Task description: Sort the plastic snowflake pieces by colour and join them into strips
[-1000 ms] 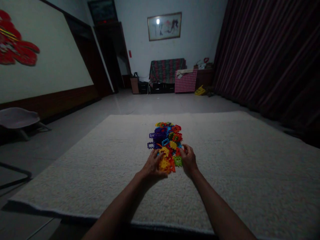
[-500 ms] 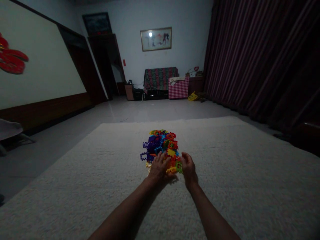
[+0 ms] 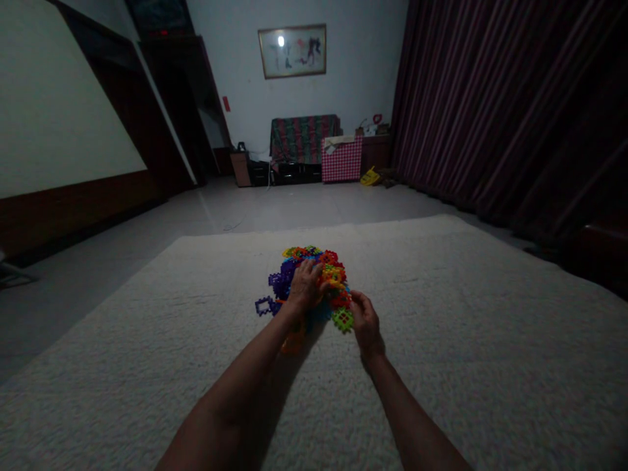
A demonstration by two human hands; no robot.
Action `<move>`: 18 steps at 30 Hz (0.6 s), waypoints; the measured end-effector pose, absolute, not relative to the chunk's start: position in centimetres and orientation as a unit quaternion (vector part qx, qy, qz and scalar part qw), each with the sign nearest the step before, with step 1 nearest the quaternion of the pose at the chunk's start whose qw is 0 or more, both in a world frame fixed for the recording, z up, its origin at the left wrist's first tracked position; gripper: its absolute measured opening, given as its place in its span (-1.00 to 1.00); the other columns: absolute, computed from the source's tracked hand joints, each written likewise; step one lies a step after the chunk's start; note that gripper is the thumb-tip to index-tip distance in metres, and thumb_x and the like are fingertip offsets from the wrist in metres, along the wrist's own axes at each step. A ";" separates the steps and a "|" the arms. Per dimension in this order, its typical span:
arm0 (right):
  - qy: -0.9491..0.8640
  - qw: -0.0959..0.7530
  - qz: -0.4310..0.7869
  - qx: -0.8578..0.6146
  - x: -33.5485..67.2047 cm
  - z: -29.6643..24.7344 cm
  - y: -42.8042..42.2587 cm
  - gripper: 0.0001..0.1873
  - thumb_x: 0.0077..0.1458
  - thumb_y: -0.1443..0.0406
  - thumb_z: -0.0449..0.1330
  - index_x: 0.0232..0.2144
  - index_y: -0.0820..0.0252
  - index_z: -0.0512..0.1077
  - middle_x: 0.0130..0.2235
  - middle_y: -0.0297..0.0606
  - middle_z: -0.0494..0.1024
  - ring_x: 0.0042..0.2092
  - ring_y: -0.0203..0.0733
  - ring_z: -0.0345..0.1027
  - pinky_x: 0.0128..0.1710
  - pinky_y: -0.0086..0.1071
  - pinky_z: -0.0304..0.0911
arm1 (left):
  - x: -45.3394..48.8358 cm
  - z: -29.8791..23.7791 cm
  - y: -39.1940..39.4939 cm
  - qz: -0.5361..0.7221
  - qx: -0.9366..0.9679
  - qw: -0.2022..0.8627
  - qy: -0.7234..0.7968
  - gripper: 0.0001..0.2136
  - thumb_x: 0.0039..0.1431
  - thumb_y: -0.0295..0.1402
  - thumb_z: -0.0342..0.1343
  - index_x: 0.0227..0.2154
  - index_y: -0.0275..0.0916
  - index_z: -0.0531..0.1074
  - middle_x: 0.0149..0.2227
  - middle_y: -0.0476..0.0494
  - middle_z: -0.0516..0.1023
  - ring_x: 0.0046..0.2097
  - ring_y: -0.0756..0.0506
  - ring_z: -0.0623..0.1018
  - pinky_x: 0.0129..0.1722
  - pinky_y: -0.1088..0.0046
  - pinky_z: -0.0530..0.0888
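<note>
A heap of colourful interlocking plastic pieces with toothed edges [image 3: 282,282] lies on the pale mat, in purple, red, orange, yellow, blue and green. My left hand [image 3: 305,286] reaches over the middle of the heap, fingers stretched forward and thumb apart, touching the pieces. It hides part of the heap. My right hand [image 3: 364,319] is cupped at the heap's right edge, with fingers bent loosely toward the red pieces [image 3: 342,299]. Just left of it is a green square piece [image 3: 343,320]. At the left side, a purple frame-shaped piece [image 3: 263,306] sticks out. Orange pieces [image 3: 293,341] lie near my left forearm.
The pale textured mat [image 3: 441,366] spreads over the tiled floor [image 3: 196,212]. Along the far wall stand a cloth-covered object [image 3: 304,139] and a red-checked cover [image 3: 342,160], with a yellow item [image 3: 369,176] on the floor. Dark curtains [image 3: 456,98] hang at right.
My left hand has moved forward onto the middle of the heap, and pieces beneath it have shifted. My right hand has moved slightly left against the edge. The view has tilted down and turned right.
</note>
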State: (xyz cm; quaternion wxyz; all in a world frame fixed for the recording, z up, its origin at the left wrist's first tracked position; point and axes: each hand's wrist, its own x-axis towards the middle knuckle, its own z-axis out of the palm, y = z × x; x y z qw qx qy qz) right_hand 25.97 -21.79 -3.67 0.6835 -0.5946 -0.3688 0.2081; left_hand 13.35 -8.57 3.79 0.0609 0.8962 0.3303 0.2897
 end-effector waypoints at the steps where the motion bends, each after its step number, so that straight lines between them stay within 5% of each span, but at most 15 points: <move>1: -0.367 0.684 0.203 -0.597 26.0 -3.7 -21.8 -0.53 0.14 0.07 0.10 0.02 0.20 0.39 -0.03 -0.08 0.56 -0.07 -0.04 0.47 -0.12 -0.21 0.41 | 13.1 4.0 -8.6 0.300 0.892 0.063 0.332 -0.55 0.17 -0.27 0.14 0.13 -0.21 0.35 0.21 -0.33 0.33 0.28 -0.32 0.26 0.24 -0.01 0.24; 7: -0.367 0.643 0.110 -0.664 25.7 -3.3 -22.0 -0.59 0.15 0.09 0.04 -0.03 0.11 0.43 -0.03 -0.12 0.54 -0.14 -0.04 0.47 -0.18 -0.21 0.40 | 7.3 2.6 -12.1 0.229 0.950 0.063 0.201 -0.46 0.22 -0.04 0.06 0.21 -0.16 0.29 0.31 -0.29 0.24 0.37 -0.32 0.11 0.29 -0.01 0.13; 11: -0.440 0.571 0.016 -0.693 24.7 -3.3 -21.8 -0.51 0.08 0.15 0.10 0.05 0.16 0.36 0.08 -0.01 0.43 0.07 0.07 0.34 0.06 -0.05 0.29 | 3.1 0.9 -14.0 0.147 0.977 0.065 0.140 -0.32 0.09 0.12 0.12 0.21 -0.12 0.30 0.36 -0.28 0.15 0.39 -0.39 0.01 0.29 -0.06 0.10; 14: -0.496 0.494 -0.042 -0.713 24.0 -3.9 -21.8 -0.38 -0.02 0.19 0.18 0.13 0.17 0.30 0.17 0.06 0.35 0.21 0.20 0.19 0.17 0.13 0.12 | 2.1 0.2 -14.2 0.150 0.974 0.061 0.158 -0.32 0.09 0.14 0.10 0.20 -0.14 0.31 0.35 -0.30 0.17 0.38 -0.39 0.04 0.28 -0.05 0.11; 18: -0.525 0.437 -0.068 -0.727 23.9 -4.5 -21.8 -0.40 -0.01 0.24 0.18 0.13 0.13 0.30 0.17 0.04 0.35 0.18 0.21 0.21 0.13 0.14 0.16 | 3.3 -0.2 -13.6 0.184 0.968 0.051 0.160 -0.39 0.13 0.06 0.11 0.16 -0.19 0.34 0.28 -0.34 0.27 0.36 -0.38 0.10 0.28 -0.05 0.14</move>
